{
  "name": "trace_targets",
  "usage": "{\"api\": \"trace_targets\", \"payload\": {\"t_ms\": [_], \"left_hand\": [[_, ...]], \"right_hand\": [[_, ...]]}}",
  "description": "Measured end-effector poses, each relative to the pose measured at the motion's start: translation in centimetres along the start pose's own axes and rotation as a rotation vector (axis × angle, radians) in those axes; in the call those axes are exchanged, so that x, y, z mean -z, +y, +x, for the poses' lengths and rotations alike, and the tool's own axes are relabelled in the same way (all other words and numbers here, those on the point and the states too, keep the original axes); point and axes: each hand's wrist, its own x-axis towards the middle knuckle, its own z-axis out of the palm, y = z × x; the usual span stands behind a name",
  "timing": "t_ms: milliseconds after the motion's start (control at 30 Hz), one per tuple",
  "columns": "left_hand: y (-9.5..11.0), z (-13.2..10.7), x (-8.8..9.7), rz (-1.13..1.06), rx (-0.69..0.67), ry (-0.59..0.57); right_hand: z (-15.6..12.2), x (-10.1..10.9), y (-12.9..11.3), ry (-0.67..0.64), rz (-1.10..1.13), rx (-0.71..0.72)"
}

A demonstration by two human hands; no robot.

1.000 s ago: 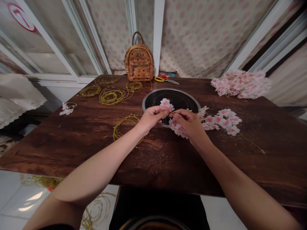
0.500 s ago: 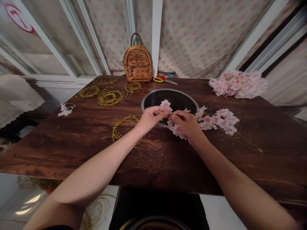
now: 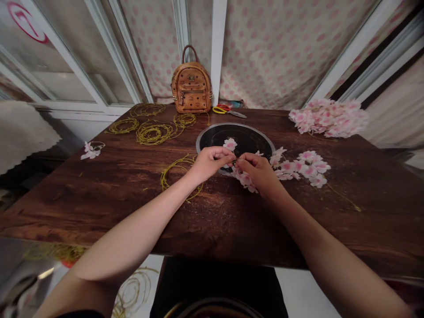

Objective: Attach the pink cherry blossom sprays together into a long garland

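My left hand [image 3: 212,164] and my right hand [image 3: 256,173] meet over the near rim of a round black pan [image 3: 232,134], their fingertips pinching a thin stem among pink-and-white fabric blossoms. One blossom [image 3: 230,144] stands just above my left fingers. A spray of the same blossoms [image 3: 300,165] runs from my right hand across the table. A loose ring of gold wire [image 3: 180,170] lies beside my left wrist. The pinched point is too small to show clearly.
The dark wooden table [image 3: 99,203] holds coils of gold wire [image 3: 155,133], a small blossom sprig [image 3: 90,151], a heap of blossoms [image 3: 327,118], yellow-handled scissors [image 3: 225,110] and a tan studded backpack [image 3: 191,87]. More wire lies on the floor below.
My hands stay together at the pan's rim, their fingers shifting slightly on the stem. The wire ring by my left wrist has moved slightly right.
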Motion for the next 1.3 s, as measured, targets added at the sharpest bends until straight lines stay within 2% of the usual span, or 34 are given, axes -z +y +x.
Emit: {"api": "trace_targets", "payload": {"t_ms": [233,467,833,1067,1300], "left_hand": [[0.1,-0.1,0.0,0.021,0.024,0.021],[-0.2,0.1,0.2,-0.035,0.082,-0.016],[-0.7,0.3,0.2,-0.074,0.132,-0.04],[-0.9,0.3,0.4,-0.15,0.174,-0.057],[-1.0,0.3,0.3,-0.111,0.166,-0.066]], "right_hand": [[0.2,0.1,0.2,-0.063,0.057,-0.01],[0.2,0.1,0.2,-0.09,0.041,-0.005],[0.0,0.0,-0.5,-0.088,0.027,-0.009],[0.2,0.0,0.0,-0.093,0.135,-0.033],[0.4,0.2,0.5,-0.103,0.094,-0.024]]}}
